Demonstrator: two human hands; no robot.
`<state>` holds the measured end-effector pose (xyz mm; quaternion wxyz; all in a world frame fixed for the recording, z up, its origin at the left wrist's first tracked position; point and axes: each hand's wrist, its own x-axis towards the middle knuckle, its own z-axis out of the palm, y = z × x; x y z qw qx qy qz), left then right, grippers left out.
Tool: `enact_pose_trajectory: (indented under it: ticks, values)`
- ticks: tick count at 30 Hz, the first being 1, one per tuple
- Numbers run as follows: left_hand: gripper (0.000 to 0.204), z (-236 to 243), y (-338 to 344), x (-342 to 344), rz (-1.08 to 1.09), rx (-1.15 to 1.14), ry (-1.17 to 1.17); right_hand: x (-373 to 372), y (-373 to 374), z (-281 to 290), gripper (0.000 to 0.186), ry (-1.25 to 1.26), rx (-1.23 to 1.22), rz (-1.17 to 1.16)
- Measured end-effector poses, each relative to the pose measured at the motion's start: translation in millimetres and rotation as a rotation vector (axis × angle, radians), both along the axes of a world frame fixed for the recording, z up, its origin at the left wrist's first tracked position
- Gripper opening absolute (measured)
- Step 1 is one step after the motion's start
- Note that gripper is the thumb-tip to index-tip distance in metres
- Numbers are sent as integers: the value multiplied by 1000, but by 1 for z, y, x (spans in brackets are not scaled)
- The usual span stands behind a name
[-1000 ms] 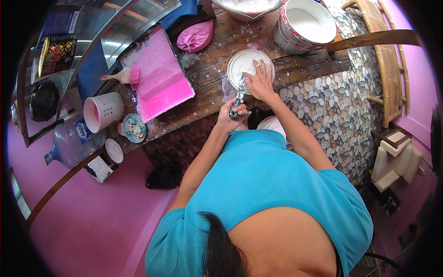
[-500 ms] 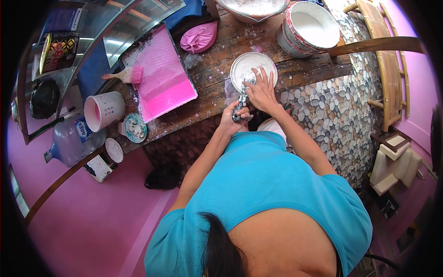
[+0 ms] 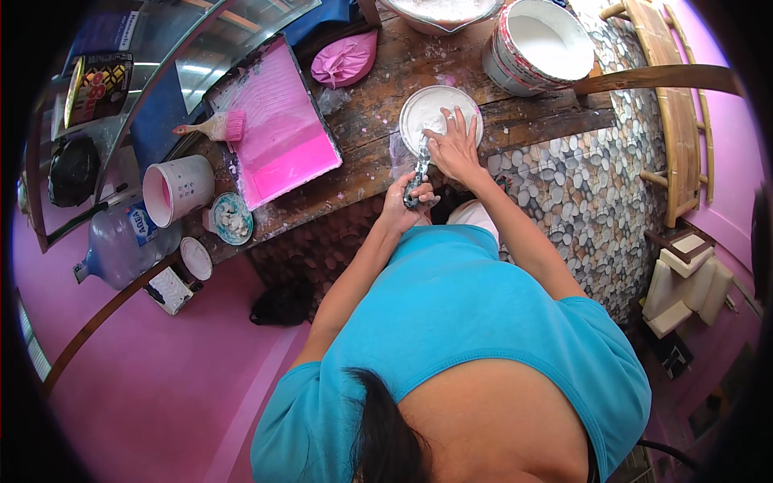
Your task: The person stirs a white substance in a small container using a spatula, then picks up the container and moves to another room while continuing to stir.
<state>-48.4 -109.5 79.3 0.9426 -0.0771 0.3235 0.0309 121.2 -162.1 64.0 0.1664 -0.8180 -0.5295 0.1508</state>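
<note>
My left hand [image 3: 398,205] is closed round the dark, white-smeared handle of a narrow tool [image 3: 415,182], whose upper end rests at the round white lid [image 3: 431,100] on the wooden table. The lid carries white paste or powder. My right hand [image 3: 457,149] lies over the lid with fingers spread, the fingertips in the white stuff and beside the tool's upper end. Left of these is a tray of pink paint [image 3: 276,171], with a pink-bristled brush [image 3: 211,128] on its left edge.
A bucket of white paint [image 3: 538,60], a bowl of white powder [image 3: 439,18] and a pink bag [image 3: 345,60] stand behind. At left are a white cup [image 3: 177,191], a small tub [image 3: 232,219], a water jug [image 3: 129,245] and glass panes [image 3: 193,64]. A bamboo bench [image 3: 672,121] stands right.
My right hand's fingers, more bent half a second ago, now reach a little further forward on the lid. My left hand keeps hold of the tool, with only slight movement.
</note>
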Motion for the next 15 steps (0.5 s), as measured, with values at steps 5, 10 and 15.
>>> enact_pose_trajectory:
  ticks: [5, 10, 15]
  values:
    - [23, -4, -5, 0, 31, 30, -33, -10, -7, 3, 34, -11, -3, 25]
    - [23, 0, -2, 2, 26, -9, 21, 7, 10, -16, 36, -20, 47, -22]
    - [23, 1, -5, 3, 33, 17, -2, -4, -7, -8, 35, -40, 36, 2]
